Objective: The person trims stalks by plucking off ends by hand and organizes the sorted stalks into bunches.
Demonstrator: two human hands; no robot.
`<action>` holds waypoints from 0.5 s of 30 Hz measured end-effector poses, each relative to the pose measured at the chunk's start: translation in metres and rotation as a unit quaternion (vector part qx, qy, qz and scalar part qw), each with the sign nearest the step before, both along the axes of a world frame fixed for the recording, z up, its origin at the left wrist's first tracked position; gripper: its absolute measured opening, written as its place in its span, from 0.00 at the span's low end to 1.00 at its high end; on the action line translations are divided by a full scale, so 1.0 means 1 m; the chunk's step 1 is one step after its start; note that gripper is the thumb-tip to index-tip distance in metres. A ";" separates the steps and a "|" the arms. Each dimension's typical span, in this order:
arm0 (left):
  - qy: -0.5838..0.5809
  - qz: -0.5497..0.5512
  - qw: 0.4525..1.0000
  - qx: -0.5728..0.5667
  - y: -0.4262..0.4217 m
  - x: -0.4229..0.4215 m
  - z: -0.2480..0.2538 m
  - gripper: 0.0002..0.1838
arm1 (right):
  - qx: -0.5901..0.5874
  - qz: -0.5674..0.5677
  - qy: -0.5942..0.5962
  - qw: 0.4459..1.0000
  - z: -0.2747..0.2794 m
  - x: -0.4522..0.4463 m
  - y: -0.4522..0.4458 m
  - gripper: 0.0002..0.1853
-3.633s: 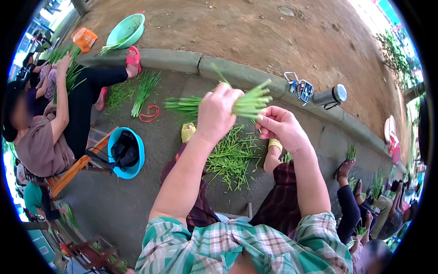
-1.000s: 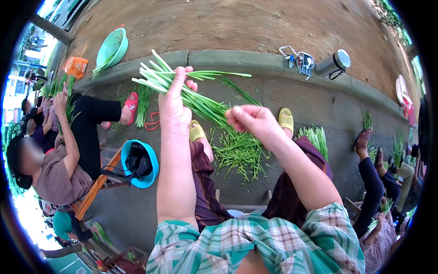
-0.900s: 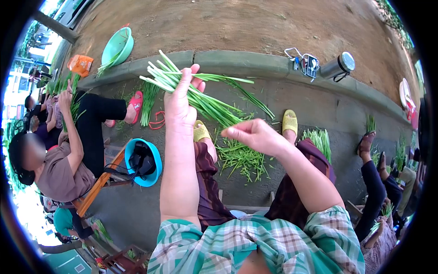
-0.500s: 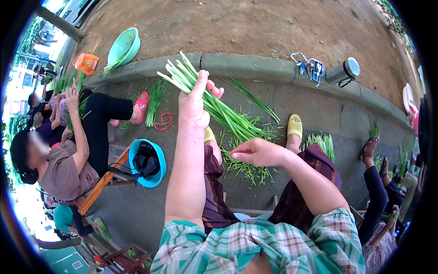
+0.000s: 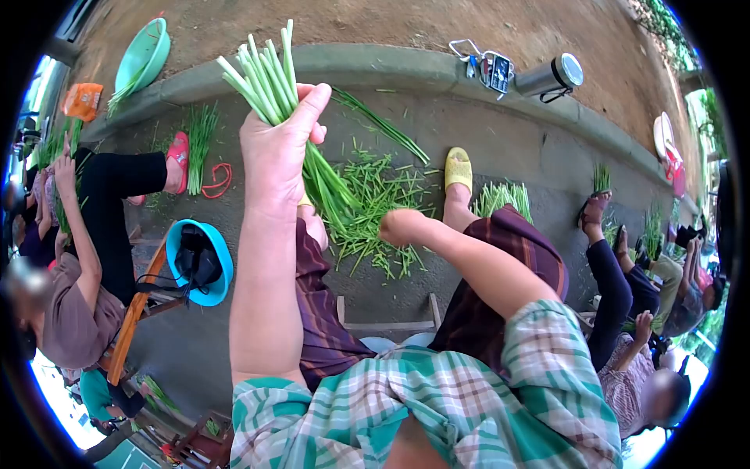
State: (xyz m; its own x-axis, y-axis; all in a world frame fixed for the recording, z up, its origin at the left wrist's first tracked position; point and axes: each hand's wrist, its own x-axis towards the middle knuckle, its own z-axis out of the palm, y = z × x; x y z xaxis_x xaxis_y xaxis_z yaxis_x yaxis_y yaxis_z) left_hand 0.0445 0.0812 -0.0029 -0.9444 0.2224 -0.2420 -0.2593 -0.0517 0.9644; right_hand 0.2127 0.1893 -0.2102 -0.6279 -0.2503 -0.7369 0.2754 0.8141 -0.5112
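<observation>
Green stalks (image 5: 273,92), gripped by the left hand (image 5: 273,152), look light but snappable, best held mid-length; the right hand (image 5: 402,227), at four o'clock, curls, contents unclear

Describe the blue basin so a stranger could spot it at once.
On the left of the paved ground, find the wooden seat. Beside it is the blue basin. Unlike the pale green basin, it holds something black.

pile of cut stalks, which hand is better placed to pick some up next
Right, probably: the right hand looks close to the pile, with nothing visible in it, though its fingers are partly hidden. The left hand grips the long stalks.
</observation>
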 end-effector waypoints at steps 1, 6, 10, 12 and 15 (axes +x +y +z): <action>0.006 -0.009 0.999 -0.031 0.001 0.002 0.001 0.09 | 0.030 -0.046 0.040 0.998 -0.026 -0.002 0.001 0.15; -0.056 -0.047 0.997 -0.037 0.001 0.015 0.006 0.10 | 0.123 -0.270 0.072 0.952 -0.111 0.000 0.032 0.14; -0.068 -0.095 0.993 -0.005 -0.005 0.026 0.010 0.11 | 0.149 -0.375 0.098 0.909 -0.138 0.003 0.064 0.13; -0.101 -0.086 0.991 0.003 -0.006 0.030 0.018 0.08 | 0.158 -0.415 0.138 0.886 -0.157 0.000 0.079 0.11; -0.108 -0.074 0.990 0.049 -0.008 0.036 0.021 0.08 | 0.178 -0.446 0.204 0.853 -0.178 -0.010 0.100 0.11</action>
